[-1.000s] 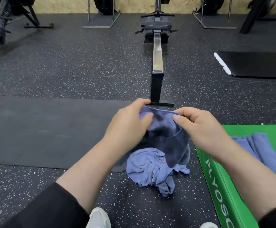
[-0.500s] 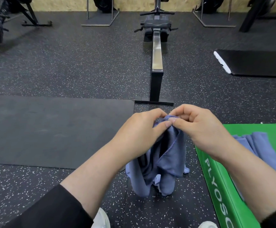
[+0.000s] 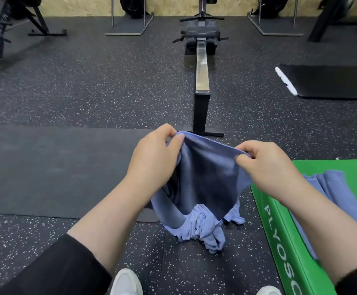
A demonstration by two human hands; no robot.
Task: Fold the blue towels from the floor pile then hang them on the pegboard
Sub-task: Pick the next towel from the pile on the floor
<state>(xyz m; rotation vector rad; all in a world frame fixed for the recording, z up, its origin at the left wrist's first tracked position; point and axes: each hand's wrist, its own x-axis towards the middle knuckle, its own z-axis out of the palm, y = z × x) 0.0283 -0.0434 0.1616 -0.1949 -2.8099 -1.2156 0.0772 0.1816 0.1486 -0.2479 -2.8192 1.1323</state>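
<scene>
A blue towel (image 3: 207, 177) hangs in the air in front of me, stretched along its top edge. My left hand (image 3: 154, 158) pinches the left end of that edge. My right hand (image 3: 267, 167) pinches the right end. Below the hanging towel lies a crumpled pile of blue towels (image 3: 203, 228) on the speckled floor. Another blue towel (image 3: 335, 188) lies spread on the green plyo box (image 3: 279, 237) at my right, partly hidden by my right forearm. No pegboard is in view.
A rowing machine (image 3: 202, 60) stretches away straight ahead, its foot just beyond my hands. A dark floor mat (image 3: 56, 169) lies to the left, another black mat (image 3: 331, 81) at the far right. Exercise bikes stand along the back wall. My white shoes (image 3: 126, 282) show at the bottom.
My hands, close together half a second ago, have moved apart and spread the towel's top edge wide. The towel hangs flatter and the floor pile shows below it again.
</scene>
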